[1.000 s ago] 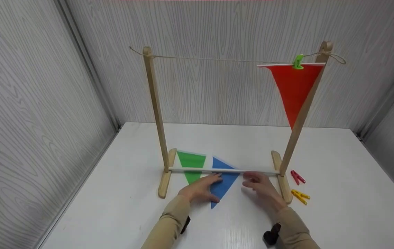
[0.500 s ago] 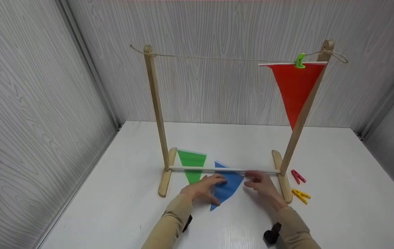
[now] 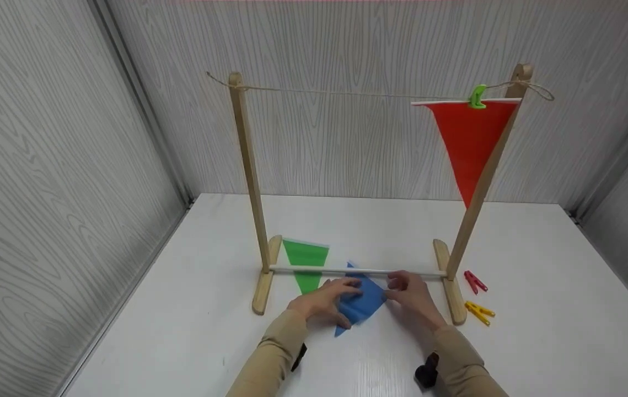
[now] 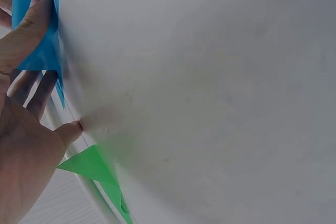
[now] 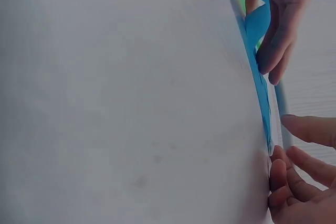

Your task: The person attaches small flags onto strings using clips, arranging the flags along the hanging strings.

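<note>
In the head view a blue pennant (image 3: 369, 300) lies buckled on the table, just in front of and partly behind the stand's white crossbar (image 3: 369, 271). My left hand (image 3: 319, 300) grips its left part, thumb and fingers set apart with the fabric bulging between them. The left wrist view has my thumb pressed on the blue pennant (image 4: 44, 51). At its right corner, my right hand (image 3: 416, 298) pinches with the fingertips. Seen from the right wrist, the blue pennant (image 5: 257, 22) arches up by the left hand. A green pennant (image 3: 307, 256) lies flat beside the left hand.
A wooden stand holds a string (image 3: 347, 92) between its left post (image 3: 247, 160) and right post (image 3: 484, 176). From it hangs a red pennant (image 3: 471, 143) under a green clothespin (image 3: 477, 96). Red (image 3: 476, 282) and yellow clothespins (image 3: 480, 312) lie right of the stand's foot.
The blue pennant, flat a second ago, has shifted slightly right and toward me and now buckles. My left hand has edged right; the right thumb has come to the pennant's corner.
</note>
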{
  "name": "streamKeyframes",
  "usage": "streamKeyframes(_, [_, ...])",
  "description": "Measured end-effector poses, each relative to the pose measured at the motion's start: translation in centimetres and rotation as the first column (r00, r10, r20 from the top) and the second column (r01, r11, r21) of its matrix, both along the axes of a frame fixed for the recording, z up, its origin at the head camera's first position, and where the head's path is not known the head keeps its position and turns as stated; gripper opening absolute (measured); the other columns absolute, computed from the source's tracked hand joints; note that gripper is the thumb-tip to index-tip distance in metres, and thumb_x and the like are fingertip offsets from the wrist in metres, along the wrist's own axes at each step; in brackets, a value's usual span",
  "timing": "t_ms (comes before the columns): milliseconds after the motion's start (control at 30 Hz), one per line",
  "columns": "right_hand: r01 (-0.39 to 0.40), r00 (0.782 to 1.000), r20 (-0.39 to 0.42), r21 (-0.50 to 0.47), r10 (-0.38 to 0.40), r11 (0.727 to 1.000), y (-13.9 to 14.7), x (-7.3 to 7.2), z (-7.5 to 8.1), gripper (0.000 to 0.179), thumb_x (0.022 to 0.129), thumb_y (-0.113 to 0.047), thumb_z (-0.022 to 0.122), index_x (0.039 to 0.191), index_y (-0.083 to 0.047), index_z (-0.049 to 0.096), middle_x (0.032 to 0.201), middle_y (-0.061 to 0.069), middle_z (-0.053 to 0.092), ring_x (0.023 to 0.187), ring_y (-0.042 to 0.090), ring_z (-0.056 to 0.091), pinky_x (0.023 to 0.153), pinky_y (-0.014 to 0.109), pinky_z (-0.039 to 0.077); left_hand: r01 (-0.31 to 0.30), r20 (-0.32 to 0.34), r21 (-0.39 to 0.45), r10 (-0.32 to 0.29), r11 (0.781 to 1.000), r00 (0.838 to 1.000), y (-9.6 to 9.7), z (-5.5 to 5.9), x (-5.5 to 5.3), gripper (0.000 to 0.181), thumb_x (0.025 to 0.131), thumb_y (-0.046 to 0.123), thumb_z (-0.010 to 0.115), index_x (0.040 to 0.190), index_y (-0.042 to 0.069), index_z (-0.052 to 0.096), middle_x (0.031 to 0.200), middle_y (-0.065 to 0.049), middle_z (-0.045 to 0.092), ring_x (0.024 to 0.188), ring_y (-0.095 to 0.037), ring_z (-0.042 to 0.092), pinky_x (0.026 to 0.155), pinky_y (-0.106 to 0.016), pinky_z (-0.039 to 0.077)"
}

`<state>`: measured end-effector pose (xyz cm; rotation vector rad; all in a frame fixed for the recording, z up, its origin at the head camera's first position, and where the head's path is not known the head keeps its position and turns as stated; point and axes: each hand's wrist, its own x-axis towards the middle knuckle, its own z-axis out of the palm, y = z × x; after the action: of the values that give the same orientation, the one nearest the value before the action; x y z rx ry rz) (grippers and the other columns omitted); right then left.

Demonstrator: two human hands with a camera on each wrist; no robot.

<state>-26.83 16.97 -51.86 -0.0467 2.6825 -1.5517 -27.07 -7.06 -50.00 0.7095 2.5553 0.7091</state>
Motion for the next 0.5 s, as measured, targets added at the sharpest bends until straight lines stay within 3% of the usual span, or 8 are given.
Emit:
streamKeyframes(300, [-0.009, 1.0, 0.018, 0.063, 0.007, 0.998, -1.15, -0.43, -0.23, 0.035, 0.084, 0.003, 0.072, 0.118, 0.005, 0.065, 0.093, 0.013, 0.067, 0.08, 0.018, 0.059, 0.066, 0.027, 0.049, -0.063, 0.034, 0.008, 0.063, 0.998, 0.997, 0.1, -0.26, 0.17, 0.076, 0.083, 0.031, 0.084, 0.149, 0.034, 0.047, 0.167, -0.003, 0.024, 0.152, -0.035, 0.028, 0.117, -0.059, 0.036])
streamKeyframes(500, [-0.039, 0.999, 0.002, 0.07, 0.039, 0.997, -1.01, -0.75, -0.3, 0.035, 0.082, 0.007, 0.068, 0.116, 0.005, 0.066, 0.087, 0.011, 0.068, 0.073, 0.015, 0.058, 0.061, 0.024, 0.046, -0.046, 0.009, 0.03, 0.046, 0.998, 0.999, 0.02, -0.21, 0.14, 0.081, 0.082, 0.03, 0.085, 0.151, 0.034, 0.044, 0.168, 0.005, 0.021, 0.154, -0.034, 0.022, 0.117, -0.062, 0.035])
